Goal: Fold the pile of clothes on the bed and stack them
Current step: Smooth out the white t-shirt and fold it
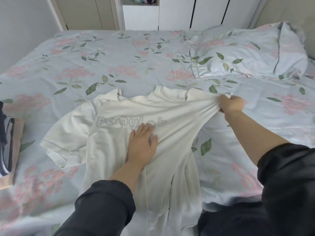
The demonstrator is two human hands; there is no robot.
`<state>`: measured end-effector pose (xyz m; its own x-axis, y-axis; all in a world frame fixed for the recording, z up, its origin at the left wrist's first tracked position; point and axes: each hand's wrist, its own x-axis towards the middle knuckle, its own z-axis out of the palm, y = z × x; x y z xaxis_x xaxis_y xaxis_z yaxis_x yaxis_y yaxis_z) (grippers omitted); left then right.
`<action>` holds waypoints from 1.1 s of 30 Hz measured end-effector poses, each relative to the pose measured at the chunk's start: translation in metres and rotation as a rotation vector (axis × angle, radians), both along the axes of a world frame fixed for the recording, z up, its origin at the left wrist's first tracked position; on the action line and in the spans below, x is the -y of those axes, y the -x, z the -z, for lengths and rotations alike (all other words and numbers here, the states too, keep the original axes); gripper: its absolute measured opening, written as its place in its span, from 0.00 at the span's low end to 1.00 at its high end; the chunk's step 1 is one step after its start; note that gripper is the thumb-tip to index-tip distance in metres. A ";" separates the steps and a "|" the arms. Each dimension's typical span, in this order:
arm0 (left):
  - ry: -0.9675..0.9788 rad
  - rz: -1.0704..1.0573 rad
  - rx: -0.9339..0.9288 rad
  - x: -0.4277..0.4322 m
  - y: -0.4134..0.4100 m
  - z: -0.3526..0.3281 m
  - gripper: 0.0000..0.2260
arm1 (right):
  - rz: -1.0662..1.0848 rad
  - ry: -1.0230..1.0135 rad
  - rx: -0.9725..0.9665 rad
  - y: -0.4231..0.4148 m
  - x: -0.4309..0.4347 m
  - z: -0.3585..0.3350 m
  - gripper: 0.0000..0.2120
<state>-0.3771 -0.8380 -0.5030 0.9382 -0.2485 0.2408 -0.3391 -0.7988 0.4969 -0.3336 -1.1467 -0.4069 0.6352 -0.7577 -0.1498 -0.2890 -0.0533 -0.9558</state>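
Nearest the camera were the person's dark sleeves (102,206) and the hem of a white T-shirt (110,142), which lay across the near middle of the bed (119,57). The left hand (142,145) pressed flat on the shirt's chest with straight fingers, just below the faint lettering. The right hand (231,103) gripped a bunch of cloth at the shirt's right shoulder, pulling it taut to the right.

The shirt's long axis ran near to far, with the collar pointing far and the hem trailing off the near edge. Its left short sleeve (56,145) lay spread, and the body was creased.

A small folded stack (8,142) sat at the left edge, so some of the work looked done. This shirt seemed only at the spreading stage, with folding and stacking left. No other loose clothes showed. A pillow (247,53) lay far right.
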 end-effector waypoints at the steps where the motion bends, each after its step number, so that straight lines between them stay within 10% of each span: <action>1: -0.023 0.004 -0.004 0.000 0.000 0.001 0.26 | -0.089 -0.048 0.031 0.002 -0.002 -0.002 0.10; 6: -0.144 0.018 -0.040 -0.001 -0.004 0.005 0.21 | -0.386 -0.507 0.022 0.021 -0.031 0.015 0.17; 11: -0.071 0.000 -0.019 0.000 -0.002 0.004 0.20 | -0.395 0.075 -0.285 0.070 -0.065 0.037 0.12; 16: -0.028 -0.003 -0.005 0.000 -0.001 0.002 0.19 | -0.747 0.094 -0.505 0.097 -0.101 0.026 0.10; 25: -0.002 0.002 0.011 -0.001 -0.001 0.000 0.18 | -0.739 0.258 -0.548 0.116 -0.116 0.037 0.15; 33: 0.013 -0.001 0.011 -0.001 -0.002 0.002 0.18 | -0.363 -0.634 0.017 0.134 -0.072 0.029 0.08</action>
